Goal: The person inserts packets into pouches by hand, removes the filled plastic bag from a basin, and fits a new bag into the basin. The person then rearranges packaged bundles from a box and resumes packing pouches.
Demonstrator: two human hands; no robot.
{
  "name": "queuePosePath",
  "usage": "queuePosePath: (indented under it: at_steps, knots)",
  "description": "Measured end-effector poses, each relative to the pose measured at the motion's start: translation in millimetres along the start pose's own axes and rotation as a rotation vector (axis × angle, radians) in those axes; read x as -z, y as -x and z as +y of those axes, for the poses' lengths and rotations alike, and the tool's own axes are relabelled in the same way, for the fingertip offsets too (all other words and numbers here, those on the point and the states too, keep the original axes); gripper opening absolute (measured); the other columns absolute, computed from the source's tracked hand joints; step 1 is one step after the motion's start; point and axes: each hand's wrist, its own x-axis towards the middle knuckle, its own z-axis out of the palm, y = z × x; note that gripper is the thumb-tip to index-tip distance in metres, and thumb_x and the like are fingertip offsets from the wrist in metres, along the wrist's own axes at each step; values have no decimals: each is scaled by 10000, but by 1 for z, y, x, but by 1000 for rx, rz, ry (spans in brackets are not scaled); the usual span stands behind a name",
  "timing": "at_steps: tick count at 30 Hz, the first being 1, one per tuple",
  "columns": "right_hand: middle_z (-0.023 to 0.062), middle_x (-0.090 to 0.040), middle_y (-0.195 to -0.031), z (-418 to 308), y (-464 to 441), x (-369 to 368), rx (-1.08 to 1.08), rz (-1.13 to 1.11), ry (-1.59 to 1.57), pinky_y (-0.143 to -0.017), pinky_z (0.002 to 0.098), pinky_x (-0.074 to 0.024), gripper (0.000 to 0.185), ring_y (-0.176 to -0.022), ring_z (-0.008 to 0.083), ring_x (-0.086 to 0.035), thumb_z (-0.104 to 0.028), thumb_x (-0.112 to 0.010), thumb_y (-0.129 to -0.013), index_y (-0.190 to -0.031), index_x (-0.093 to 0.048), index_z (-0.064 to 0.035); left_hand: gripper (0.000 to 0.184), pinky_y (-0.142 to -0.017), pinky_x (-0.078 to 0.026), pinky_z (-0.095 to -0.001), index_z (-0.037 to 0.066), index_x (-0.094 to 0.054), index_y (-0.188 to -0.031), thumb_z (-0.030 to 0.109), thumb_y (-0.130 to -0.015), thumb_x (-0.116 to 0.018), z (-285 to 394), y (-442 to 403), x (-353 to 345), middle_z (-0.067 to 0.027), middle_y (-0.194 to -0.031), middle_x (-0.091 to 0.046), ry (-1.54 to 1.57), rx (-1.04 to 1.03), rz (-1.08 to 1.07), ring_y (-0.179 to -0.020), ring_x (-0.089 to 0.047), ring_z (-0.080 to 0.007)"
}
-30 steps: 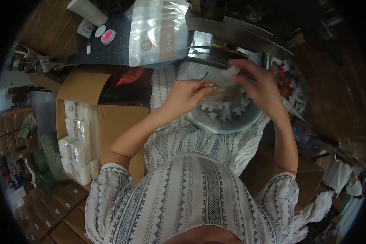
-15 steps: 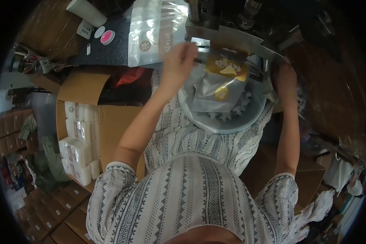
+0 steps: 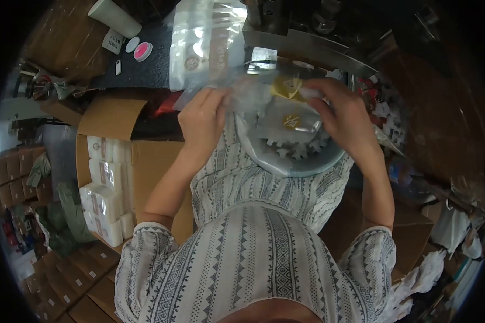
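My left hand is closed in a pinch on a clear plastic pouch, which is smeared by motion. My right hand has finger and thumb bent together around a small whitish bit I cannot make out, beside a gold-topped pouch. Below the hands, a silvery pouch with a round gold mark lies over a grey basin on my lap. Toothed plastic offcuts show inside the basin.
Printed pouches lie stacked on the dark bench, near a pink-filled round tin and a white cup. Metal machine parts stand ahead. An opened carton with packed pouches is at left; more offcuts lie at right.
My left hand has moved left and down, with a clear pouch now in its fingers. My right hand has come in from the machine's right side to above the basin.
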Motion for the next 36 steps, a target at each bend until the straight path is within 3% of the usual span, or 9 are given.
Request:
queuePosePath:
  at_steps: [7,9,15,18,22,24,28,31,36]
  knots:
    - [133,-648,-970,13,-8,-5,87,-113,-101,-725,344,-498,192,-832,260,-639,-87,-597,-868,-1048,-624,-28,136,-559,-461,-352,31,-660,-904,147,-837,-639,33,-2,-28,-126,-737,-606,537,-39,-387,-619,-609,-279]
    - [154,-641,-945,21,-7,3,-135,46,-66,-715,351,-494,199,-811,274,-636,-102,-613,-860,-1048,-630,-37,218,-595,-478,-263,-24,-658,-950,178,-879,-619,38,-13,-43,-89,-788,-657,705,390,-729,-667,-614,-129]
    - [199,-629,-951,52,9,39,-519,65,474,-731,397,-485,237,-836,352,-624,-166,-602,-862,-1060,-614,-37,330,-632,-475,-234,-90,-628,-973,232,-910,-599,39,-45,-85,-73,-828,-653,1225,880,-667,-691,-596,-99]
    - [206,-633,-950,141,6,32,-106,196,738,-744,431,-479,213,-866,398,-607,-161,-576,-857,-1030,-603,-39,355,-638,-481,-240,-85,-611,-1024,252,-913,-596,39,-41,-79,-86,-851,-654,1175,850,-688,-724,-604,-107]
    - [212,-628,-975,159,5,23,-158,188,705,-755,449,-474,180,-899,416,-592,-132,-566,-843,-996,-592,-40,315,-635,-512,-350,-48,-618,-981,244,-866,-644,6,-39,-62,-109,-795,-650,632,436,-374,-708,-651,-284]
    - [215,-626,-1002,144,9,29,-381,150,471,-753,430,-480,184,-908,421,-587,-115,-557,-850,-1017,-587,-44,287,-680,-490,-383,-7,-629,-947,255,-835,-666,-25,-44,-59,-134,-794,-620,-234,-182,297,-771,-626,-331]
    - [196,-641,-964,82,24,42,-513,176,363,-744,405,-489,184,-880,396,-611,-110,-602,-832,-1001,-590,-40,245,-695,-468,-396,15,-632,-912,239,-819,-666,-58,-2,-51,-155,-810,-607,-271,-233,43,-811,-603,-337]
    - [163,-654,-932,30,19,38,-395,96,121,-714,372,-502,222,-835,341,-639,-83,-643,-807,-1018,-586,-42,89,-622,-462,-405,50,-639,-898,95,-826,-613,-42,-3,-14,-135,-807,-597,-73,125,-111,-748,-591,-345]
    - [99,-658,-981,-4,-9,-10,26,12,41,-663,296,-502,272,-813,196,-640,-91,-695,-782,-1039,-625,-39,77,-579,-461,-386,49,-640,-888,61,-820,-604,11,-3,10,-116,-804,-598,63,22,-84,-688,-593,-327]
